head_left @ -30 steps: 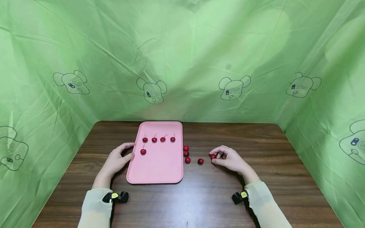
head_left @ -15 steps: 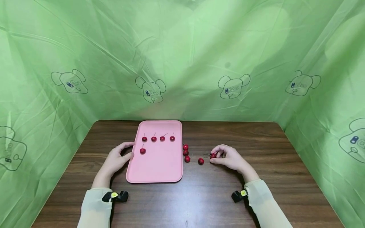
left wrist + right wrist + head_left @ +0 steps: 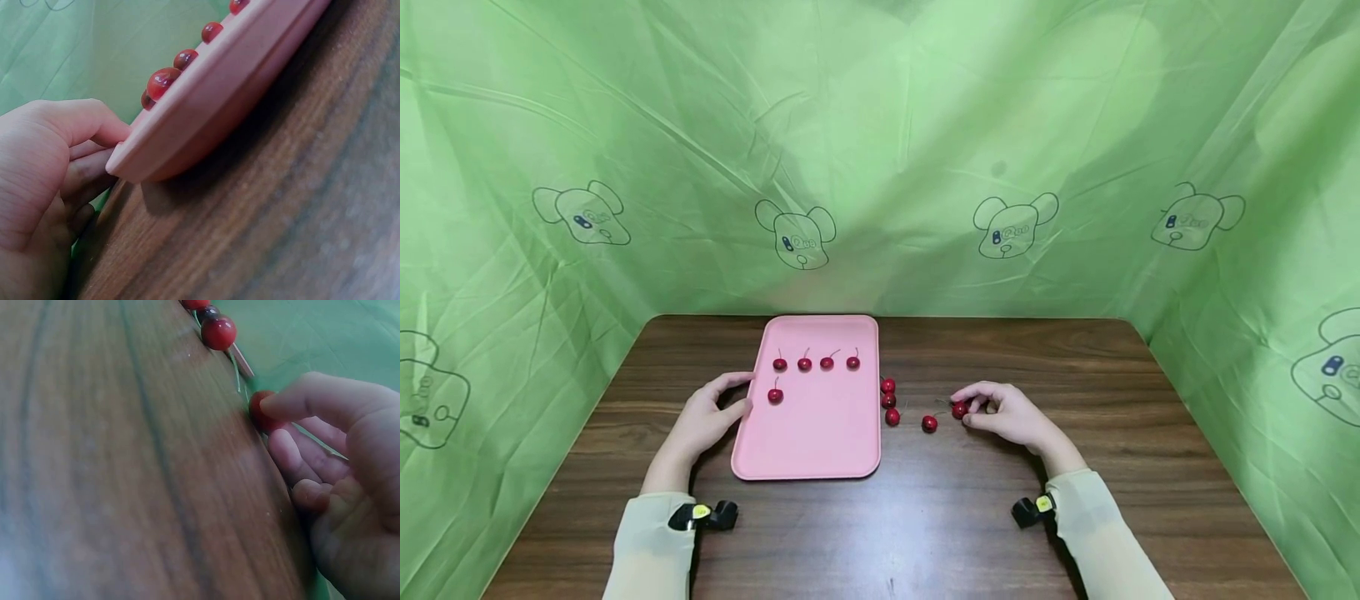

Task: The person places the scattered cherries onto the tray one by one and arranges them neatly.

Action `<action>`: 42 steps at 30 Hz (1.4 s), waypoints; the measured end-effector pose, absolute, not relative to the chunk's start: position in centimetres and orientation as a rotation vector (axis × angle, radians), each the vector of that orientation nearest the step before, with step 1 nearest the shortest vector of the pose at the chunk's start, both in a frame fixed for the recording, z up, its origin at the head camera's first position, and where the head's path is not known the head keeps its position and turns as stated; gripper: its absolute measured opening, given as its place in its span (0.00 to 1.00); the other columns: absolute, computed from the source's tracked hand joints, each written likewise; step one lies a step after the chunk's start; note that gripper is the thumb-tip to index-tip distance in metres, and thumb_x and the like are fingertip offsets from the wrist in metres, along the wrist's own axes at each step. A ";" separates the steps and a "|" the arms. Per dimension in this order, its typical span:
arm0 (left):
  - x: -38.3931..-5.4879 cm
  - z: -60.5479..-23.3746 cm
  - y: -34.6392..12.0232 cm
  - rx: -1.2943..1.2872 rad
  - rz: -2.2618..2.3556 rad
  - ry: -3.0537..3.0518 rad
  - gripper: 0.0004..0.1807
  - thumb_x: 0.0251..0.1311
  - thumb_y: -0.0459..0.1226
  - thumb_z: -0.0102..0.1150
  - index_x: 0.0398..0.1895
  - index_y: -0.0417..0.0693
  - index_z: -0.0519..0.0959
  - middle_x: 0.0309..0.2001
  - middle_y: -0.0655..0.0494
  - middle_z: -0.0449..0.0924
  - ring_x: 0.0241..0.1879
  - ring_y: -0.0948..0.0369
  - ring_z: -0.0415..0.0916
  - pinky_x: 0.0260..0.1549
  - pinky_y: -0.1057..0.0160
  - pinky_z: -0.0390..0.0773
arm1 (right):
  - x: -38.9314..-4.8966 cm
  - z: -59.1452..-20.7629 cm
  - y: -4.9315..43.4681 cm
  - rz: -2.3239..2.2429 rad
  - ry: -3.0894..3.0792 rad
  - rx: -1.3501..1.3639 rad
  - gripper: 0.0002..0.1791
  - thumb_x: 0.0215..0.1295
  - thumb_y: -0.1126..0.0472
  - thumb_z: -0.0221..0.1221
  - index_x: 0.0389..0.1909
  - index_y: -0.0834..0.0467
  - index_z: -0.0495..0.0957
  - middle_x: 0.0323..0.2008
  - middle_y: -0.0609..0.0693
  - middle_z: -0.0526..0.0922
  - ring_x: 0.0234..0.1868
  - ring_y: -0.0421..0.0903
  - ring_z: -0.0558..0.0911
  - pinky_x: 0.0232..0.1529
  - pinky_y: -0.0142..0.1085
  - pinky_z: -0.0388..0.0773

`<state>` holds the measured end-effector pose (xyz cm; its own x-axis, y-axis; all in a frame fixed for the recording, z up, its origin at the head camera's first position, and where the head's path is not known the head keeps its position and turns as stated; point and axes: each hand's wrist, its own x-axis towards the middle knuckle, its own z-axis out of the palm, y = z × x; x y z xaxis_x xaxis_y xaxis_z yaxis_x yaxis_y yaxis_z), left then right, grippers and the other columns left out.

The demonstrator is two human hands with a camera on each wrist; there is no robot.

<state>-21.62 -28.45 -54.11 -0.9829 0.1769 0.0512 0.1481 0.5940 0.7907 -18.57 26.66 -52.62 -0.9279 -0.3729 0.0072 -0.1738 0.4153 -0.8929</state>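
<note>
My left hand point(image 3: 706, 414) holds the left rim of a pink tray point(image 3: 808, 462); the left wrist view shows a digit on top of the tray edge point(image 3: 169, 134) and other fingers beside it. A row of red cherries with stems lies across the tray, one being this cherry point(image 3: 827, 363). A single cherry point(image 3: 775, 396) sits below the row's left end. Right of the tray, my right hand point(image 3: 1007, 412) has a cherry point(image 3: 261, 412) between thumb and fingertips, low at the tabletop. Whether it touches the table is unclear.
Beside the tray's right edge, 3 cherries point(image 3: 889, 401) lie in a close column on the wooden table point(image 3: 970, 525). Another loose cherry point(image 3: 929, 424) lies between them and my right hand. Green curtains point(image 3: 880, 167) stand behind the table and at both sides.
My right hand has shifted only slightly around its cherry, whose stem has changed direction. The left hand and the tray stay in place.
</note>
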 end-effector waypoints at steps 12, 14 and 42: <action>-21.7 -54.0 -28.6 0.282 1.349 2.795 0.26 0.75 0.38 0.68 0.73 0.48 0.79 0.70 0.41 0.80 0.76 0.41 0.69 0.76 0.35 0.63 | -18.9 -52.5 26.4 -1.556 2.501 -0.450 0.16 0.65 0.64 0.77 0.52 0.57 0.89 0.37 0.54 0.89 0.37 0.44 0.84 0.35 0.31 0.76; -21.7 -54.0 -28.6 0.281 1.351 2.795 0.26 0.75 0.38 0.68 0.73 0.48 0.79 0.70 0.41 0.80 0.76 0.41 0.69 0.76 0.35 0.62 | -18.9 -52.4 26.3 -1.566 2.498 -0.449 0.15 0.65 0.64 0.77 0.52 0.57 0.89 0.38 0.54 0.89 0.39 0.44 0.84 0.36 0.31 0.77; -21.5 -53.9 -28.2 0.259 1.345 2.784 0.26 0.76 0.38 0.66 0.74 0.48 0.78 0.71 0.40 0.79 0.77 0.40 0.67 0.76 0.33 0.62 | -19.1 -50.7 24.7 -1.726 2.401 -0.410 0.14 0.68 0.65 0.75 0.52 0.61 0.86 0.43 0.57 0.89 0.43 0.49 0.87 0.40 0.35 0.87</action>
<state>-21.51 -28.22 -53.92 -0.9853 0.1664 0.0379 0.1331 0.6102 0.7810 -19.13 24.65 -50.66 -0.9504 -0.3095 0.0322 -0.1292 0.2982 -0.9457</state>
